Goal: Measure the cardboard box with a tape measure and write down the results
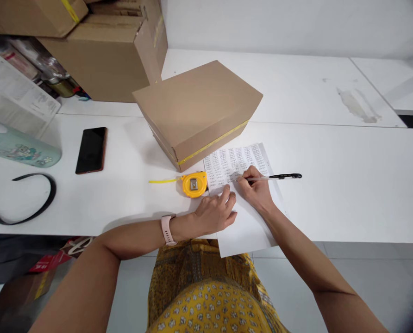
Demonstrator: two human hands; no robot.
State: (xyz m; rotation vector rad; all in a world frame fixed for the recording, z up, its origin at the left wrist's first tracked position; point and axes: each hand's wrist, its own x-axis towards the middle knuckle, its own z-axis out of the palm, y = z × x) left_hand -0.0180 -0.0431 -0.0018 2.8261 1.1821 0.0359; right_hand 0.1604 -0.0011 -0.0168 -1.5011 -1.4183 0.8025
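Note:
My right hand (pixel 257 189) grips a pen (pixel 279 176), its tip on a white sheet of paper (pixel 243 222) covered in rows of handwritten figures. My left hand (pixel 215 210) lies on the sheet's left edge with fingers loosely curled, holding it down; a pink watch is on that wrist. A yellow tape measure (pixel 194 184) sits just left of the sheet, a short length of tape pulled out. A closed cardboard box (pixel 196 108) with yellow tape stands right behind the paper.
On the white table (pixel 348 185) lie a black phone (pixel 91 149), a black curved band (pixel 26 199) and a green bottle (pixel 19 149) on its side. Large cardboard boxes (pixel 105 51) are stacked at the back left. The sheet overhangs the table's front edge.

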